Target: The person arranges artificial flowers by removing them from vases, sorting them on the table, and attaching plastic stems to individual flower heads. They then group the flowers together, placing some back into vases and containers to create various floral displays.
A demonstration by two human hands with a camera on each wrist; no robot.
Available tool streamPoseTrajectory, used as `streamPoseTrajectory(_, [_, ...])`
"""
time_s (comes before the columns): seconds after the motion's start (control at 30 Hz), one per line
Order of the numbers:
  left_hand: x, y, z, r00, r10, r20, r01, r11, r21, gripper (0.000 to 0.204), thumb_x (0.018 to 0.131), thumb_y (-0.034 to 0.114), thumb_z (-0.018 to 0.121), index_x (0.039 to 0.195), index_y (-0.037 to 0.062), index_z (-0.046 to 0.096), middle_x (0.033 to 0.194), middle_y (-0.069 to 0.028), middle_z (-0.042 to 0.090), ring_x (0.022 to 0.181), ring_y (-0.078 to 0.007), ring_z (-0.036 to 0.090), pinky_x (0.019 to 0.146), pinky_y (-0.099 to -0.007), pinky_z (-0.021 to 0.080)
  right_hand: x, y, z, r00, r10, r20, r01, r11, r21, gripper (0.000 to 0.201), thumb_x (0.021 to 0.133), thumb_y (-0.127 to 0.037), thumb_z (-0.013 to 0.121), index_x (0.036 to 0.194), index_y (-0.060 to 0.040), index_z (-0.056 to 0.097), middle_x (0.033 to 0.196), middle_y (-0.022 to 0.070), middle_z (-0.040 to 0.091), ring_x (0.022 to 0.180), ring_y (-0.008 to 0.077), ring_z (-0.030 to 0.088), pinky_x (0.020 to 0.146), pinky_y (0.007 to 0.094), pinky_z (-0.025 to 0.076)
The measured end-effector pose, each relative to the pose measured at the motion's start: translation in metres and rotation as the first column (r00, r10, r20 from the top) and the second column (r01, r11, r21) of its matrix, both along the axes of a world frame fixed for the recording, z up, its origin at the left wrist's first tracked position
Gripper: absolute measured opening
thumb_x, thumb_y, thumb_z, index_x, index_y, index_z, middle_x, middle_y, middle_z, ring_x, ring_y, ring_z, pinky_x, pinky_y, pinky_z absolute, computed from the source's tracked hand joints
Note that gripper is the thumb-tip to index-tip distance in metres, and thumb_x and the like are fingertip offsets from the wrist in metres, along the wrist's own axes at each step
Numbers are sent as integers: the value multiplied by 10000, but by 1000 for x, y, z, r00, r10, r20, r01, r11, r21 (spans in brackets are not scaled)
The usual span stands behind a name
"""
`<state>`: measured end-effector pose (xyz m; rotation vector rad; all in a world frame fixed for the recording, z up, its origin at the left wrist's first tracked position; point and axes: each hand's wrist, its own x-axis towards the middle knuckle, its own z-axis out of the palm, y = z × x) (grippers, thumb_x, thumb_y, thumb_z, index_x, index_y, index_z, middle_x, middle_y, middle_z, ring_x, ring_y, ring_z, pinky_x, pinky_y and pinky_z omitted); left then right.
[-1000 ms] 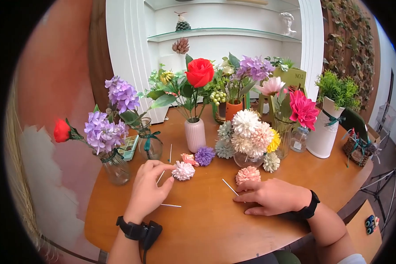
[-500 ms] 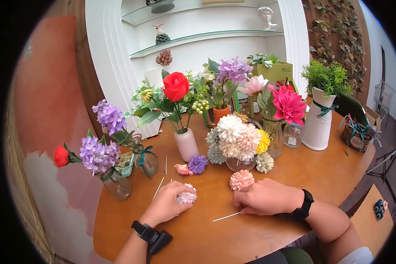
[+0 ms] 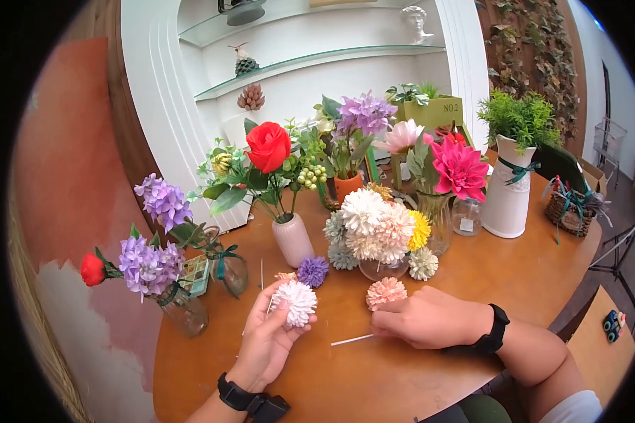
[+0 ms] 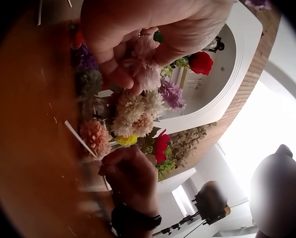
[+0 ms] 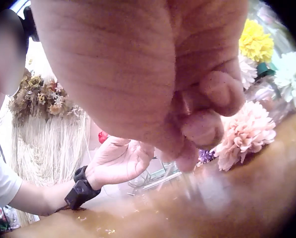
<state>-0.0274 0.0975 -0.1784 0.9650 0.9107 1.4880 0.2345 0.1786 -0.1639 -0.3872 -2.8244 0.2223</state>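
My left hand (image 3: 267, 343) holds a pale pink-white pompom flower (image 3: 294, 303) between thumb and fingers, raised a little over the table; in the left wrist view the same flower (image 4: 142, 64) sits in the curled fingers. Pinched in my right hand (image 3: 430, 319) is one end of a thin white stick (image 3: 353, 340), whose other end points left across the tabletop. A peach pompom flower (image 3: 386, 293) lies just behind the right fingers. Behind the left hand are a purple pompom flower (image 3: 312, 271) and a small peach-pink flower (image 3: 285, 276), partly hidden.
A round glass vase (image 3: 383, 269) with white, peach and yellow pompoms stands mid-table. Around it are a pink vase (image 3: 293, 240), ribboned glass vases (image 3: 232, 273) at left, a tall white vase (image 3: 506, 199) and a basket (image 3: 570, 213) at right. More thin sticks (image 3: 262, 273) lie at left.
My left hand has taken hold of the pale flower, lifted it and turned palm-up. My right hand has picked up one end of the white stick, which has swung round. The head view has shifted.
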Motion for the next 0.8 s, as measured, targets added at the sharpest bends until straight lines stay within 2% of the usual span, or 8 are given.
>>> streamPoseTrajectory(0.17, [0, -11, -3, 994, 45, 96, -47, 999, 15, 361, 1010, 207, 452, 1354, 114, 396, 1149, -149, 590, 891, -215, 641, 761, -310, 543, -1, -5, 9, 994, 111, 0, -110, 993, 40, 242, 761, -81, 598, 999, -68, 560, 928, 96, 573, 748, 305, 627, 593, 394, 526])
streamPoseTrajectory(0.23, [-10, -10, -10, 995, -40, 89, 42, 999, -22, 367, 1017, 218, 439, 1355, 86, 388, 1163, -154, 586, 928, -225, 641, 783, -320, 546, -2, -6, 7, 987, 157, -26, -156, 986, 52, 264, 754, -79, 602, 1016, -73, 567, 927, 86, 561, 736, 296, 621, 590, 386, 528])
streamPoseTrajectory(0.37, [-12, -6, -17, 997, -47, 57, 51, 996, -67, 402, 1017, 244, 442, 1367, 59, 370, 1182, -143, 582, 1001, -237, 632, 815, -319, 543, -4, -9, 7, 975, 221, -36, -218, 974, 70, 272, 758, -64, 611, 1028, -83, 594, 937, 54, 572, 717, 249, 616, 567, 350, 526])
streamPoseTrajectory(0.47, [-7, -3, -17, 996, -26, 85, 34, 995, -97, 444, 986, 169, 515, 1379, 39, 354, 1198, -131, 578, 1069, -250, 616, 860, -320, 540, -5, -12, 3, 967, 241, -76, -236, 969, 75, 247, 787, -64, 613, 1033, -91, 620, 956, 29, 588, 707, 216, 616, 553, 327, 522])
streamPoseTrajectory(0.53, [-5, -3, -16, 1000, -18, 17, 18, 1000, 10, 533, 918, 29, 587, 1391, 48, 343, 1202, -128, 578, 1087, -254, 611, 887, -313, 536, -8, -13, 2, 964, 247, -96, -241, 968, 72, 233, 803, -70, 613, 1035, -83, 624, 964, 28, 592, 709, 213, 617, 555, 322, 521])
streamPoseTrajectory(0.63, [-1, -5, -19, 999, -22, -25, 24, 997, 72, 588, 853, -73, 614, 1372, 46, 363, 1204, -126, 578, 1093, -245, 610, 888, -304, 542, -19, -9, -4, 886, 380, -267, -385, 922, 37, 204, 828, -102, 606, 1028, -61, 605, 900, 63, 548, 663, 250, 600, 554, 353, 501])
streamPoseTrajectory(0.73, [1, -8, -18, 998, -38, -46, 37, 999, -13, 545, 849, -101, 608, 1335, 28, 398, 1193, -117, 576, 1083, -231, 615, 907, -323, 528, -23, -3, -12, 829, 435, -352, -476, 878, -37, 156, 847, -88, 617, 997, -50, 639, 878, 65, 576, 639, 223, 597, 551, 325, 492])
streamPoseTrajectory(0.8, [4, -8, -13, 997, -19, -70, 18, 1000, -23, 458, 879, -59, 595, 1296, 26, 426, 1165, -122, 600, 1052, -227, 634, 872, -303, 540, -22, 4, -8, 800, 412, -435, -529, 828, -188, 136, 875, -80, 637, 1003, -54, 675, 912, 50, 635, 674, 169, 596, 562, 269, 487])
